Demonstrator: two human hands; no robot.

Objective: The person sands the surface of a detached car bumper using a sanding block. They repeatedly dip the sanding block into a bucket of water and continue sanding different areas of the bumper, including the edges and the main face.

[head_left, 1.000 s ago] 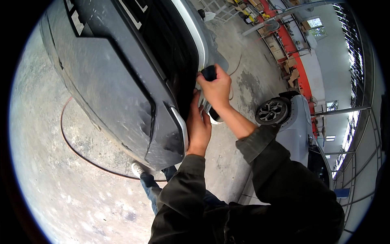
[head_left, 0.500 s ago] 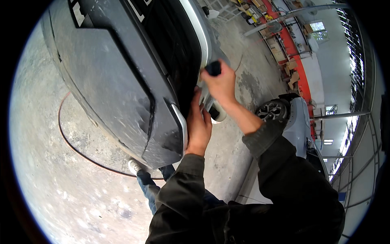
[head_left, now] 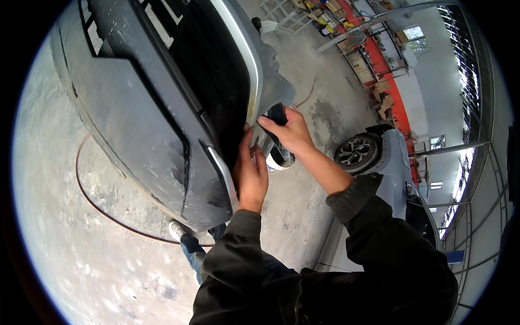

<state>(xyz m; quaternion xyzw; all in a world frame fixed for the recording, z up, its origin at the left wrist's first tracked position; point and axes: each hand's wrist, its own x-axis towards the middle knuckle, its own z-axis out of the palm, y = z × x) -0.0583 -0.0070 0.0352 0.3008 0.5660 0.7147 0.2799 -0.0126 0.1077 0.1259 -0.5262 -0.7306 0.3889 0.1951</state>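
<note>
Along the right-hand edge of the grey bumper (head_left: 130,103), near its lower corner, the right hand (head_left: 297,135) grasps a black block (head_left: 277,115), thumb on the near side and fingers wrapped over the far one. Whether the block's face touches the panel is hidden. The left hand (head_left: 251,184) is unclenched, its fingers stretched along that same edge, fingertips just below the end of the silver trim (head_left: 245,57). Below the block a white bucket (head_left: 279,168) stands on the floor, partly covered by the right hand. To work well here, the block's face should probably lie flat to the curve under light, even pressure, the left palm steadying the edge while its fingertips sit clear of the block's path and the trim is spared.
</note>
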